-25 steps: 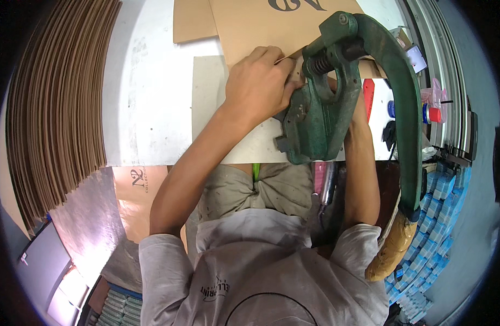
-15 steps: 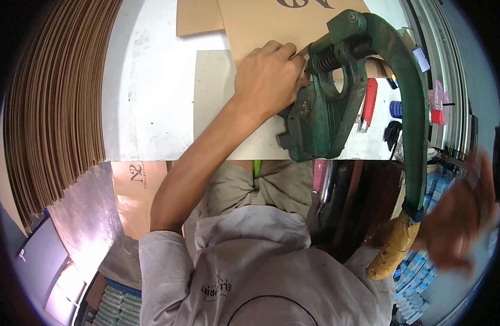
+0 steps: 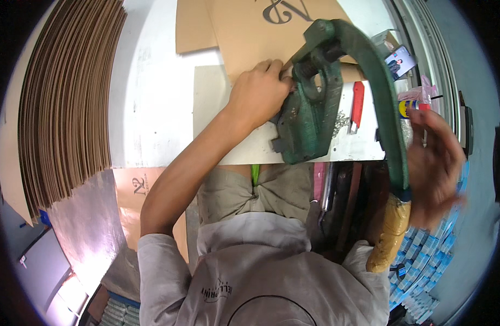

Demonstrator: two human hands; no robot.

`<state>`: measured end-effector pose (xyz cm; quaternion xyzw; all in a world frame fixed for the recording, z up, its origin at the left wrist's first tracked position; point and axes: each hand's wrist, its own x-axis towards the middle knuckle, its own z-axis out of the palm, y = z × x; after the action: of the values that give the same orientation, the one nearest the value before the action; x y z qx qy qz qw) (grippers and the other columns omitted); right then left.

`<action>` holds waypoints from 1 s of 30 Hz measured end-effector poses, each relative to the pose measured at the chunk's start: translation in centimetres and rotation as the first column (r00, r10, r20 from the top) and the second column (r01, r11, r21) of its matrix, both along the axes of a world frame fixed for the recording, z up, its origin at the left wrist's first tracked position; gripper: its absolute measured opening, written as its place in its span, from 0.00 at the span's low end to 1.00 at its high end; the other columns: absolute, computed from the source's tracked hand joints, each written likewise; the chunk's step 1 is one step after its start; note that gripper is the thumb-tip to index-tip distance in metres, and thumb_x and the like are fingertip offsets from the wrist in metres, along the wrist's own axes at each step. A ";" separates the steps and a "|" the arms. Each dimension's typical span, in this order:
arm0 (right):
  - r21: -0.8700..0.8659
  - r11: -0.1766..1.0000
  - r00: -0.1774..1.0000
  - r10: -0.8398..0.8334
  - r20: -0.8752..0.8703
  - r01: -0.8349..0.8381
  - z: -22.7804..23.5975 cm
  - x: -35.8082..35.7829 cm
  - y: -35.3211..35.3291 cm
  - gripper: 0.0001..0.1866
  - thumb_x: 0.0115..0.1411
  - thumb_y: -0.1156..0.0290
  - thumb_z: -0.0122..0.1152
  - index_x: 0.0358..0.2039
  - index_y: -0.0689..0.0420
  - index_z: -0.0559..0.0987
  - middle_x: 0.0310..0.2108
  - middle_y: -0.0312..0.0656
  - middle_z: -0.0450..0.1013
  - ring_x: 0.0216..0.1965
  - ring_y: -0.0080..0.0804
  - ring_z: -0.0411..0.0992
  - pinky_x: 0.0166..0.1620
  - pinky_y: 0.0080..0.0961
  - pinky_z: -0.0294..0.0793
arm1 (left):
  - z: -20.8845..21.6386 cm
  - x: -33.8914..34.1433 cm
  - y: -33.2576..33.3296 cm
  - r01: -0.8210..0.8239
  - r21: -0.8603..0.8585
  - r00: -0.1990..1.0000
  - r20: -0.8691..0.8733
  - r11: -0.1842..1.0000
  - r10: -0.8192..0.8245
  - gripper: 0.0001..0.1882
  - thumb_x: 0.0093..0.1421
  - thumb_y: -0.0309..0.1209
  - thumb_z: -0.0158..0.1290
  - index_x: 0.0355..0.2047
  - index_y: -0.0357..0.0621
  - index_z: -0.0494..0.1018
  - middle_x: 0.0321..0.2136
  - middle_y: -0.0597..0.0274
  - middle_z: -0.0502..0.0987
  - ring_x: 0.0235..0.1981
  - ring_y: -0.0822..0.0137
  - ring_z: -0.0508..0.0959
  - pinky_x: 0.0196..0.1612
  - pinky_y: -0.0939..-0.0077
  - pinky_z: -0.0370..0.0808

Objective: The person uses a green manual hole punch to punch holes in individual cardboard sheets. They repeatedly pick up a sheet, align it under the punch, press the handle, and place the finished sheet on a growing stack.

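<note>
A green hand-lever eyelet press (image 3: 310, 127) stands at the table's front edge, its long curved lever (image 3: 381, 81) reaching down to a yellow-wrapped handle (image 3: 390, 233). My left hand (image 3: 259, 92) has its fingers curled on the edge of a brown paper bag (image 3: 244, 38) beside the press jaws. The fingertips and the bag's edge there are partly hidden by the press. Smeared by motion, my right hand (image 3: 435, 168) hangs to the right of the lever with fingers apart, holding nothing. It looks clear of the yellow handle.
A tall stack of folded brown bags (image 3: 70, 103) stands on the left. Right of the press lie small metal rings (image 3: 339, 122), a red utility knife (image 3: 357, 106) and a phone (image 3: 400, 62). Another brown bag (image 3: 136, 209) is below the table edge.
My right hand has come up and inward, closer to the lever. My left hand stays on the bag at the press. The whole view has shifted slightly.
</note>
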<state>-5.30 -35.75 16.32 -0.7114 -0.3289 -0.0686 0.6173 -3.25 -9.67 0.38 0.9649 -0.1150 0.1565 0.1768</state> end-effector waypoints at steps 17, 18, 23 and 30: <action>-0.600 0.778 0.975 -0.223 0.015 0.188 -19.6 7.8 0.1 0.02 0.61 0.80 0.63 0.35 0.64 0.80 0.36 0.54 0.76 0.39 0.55 0.77 0.44 0.45 0.75 | 5.1 3.9 3.6 0.085 -0.950 0.720 0.268 0.301 0.640 0.11 0.73 0.27 0.52 0.44 0.26 0.73 0.38 0.53 0.79 0.40 0.65 0.82 0.40 0.75 0.81; -0.593 0.788 0.977 -0.211 -0.010 0.164 -18.8 8.0 1.3 0.02 0.61 0.80 0.63 0.35 0.64 0.80 0.35 0.54 0.77 0.38 0.55 0.78 0.43 0.45 0.76 | 5.0 3.2 3.1 0.067 -0.965 0.737 0.219 0.254 0.639 0.11 0.73 0.27 0.53 0.44 0.26 0.73 0.37 0.52 0.79 0.38 0.65 0.82 0.38 0.74 0.83; -0.625 0.771 0.961 -0.248 -0.119 0.122 -17.0 7.8 0.5 0.04 0.61 0.76 0.65 0.36 0.62 0.82 0.33 0.54 0.81 0.36 0.49 0.81 0.42 0.39 0.78 | -1.4 3.5 1.6 -0.157 -0.984 0.928 -0.175 -0.081 0.329 0.11 0.69 0.28 0.59 0.43 0.30 0.74 0.36 0.53 0.80 0.30 0.66 0.83 0.31 0.72 0.86; -0.218 0.976 0.853 -0.121 -0.508 0.009 -17.4 7.8 -0.6 0.08 0.66 0.72 0.65 0.41 0.62 0.84 0.33 0.47 0.82 0.33 0.25 0.77 0.40 0.27 0.76 | -2.6 -0.9 3.6 -0.308 -0.831 0.941 -0.196 0.464 0.275 0.10 0.64 0.31 0.65 0.35 0.37 0.79 0.30 0.57 0.84 0.29 0.65 0.83 0.31 0.75 0.80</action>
<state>2.49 -36.33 -1.04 -0.7747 -0.1314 0.1392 0.6026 -4.11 -6.09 -2.26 0.7612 0.1456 0.2037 0.5983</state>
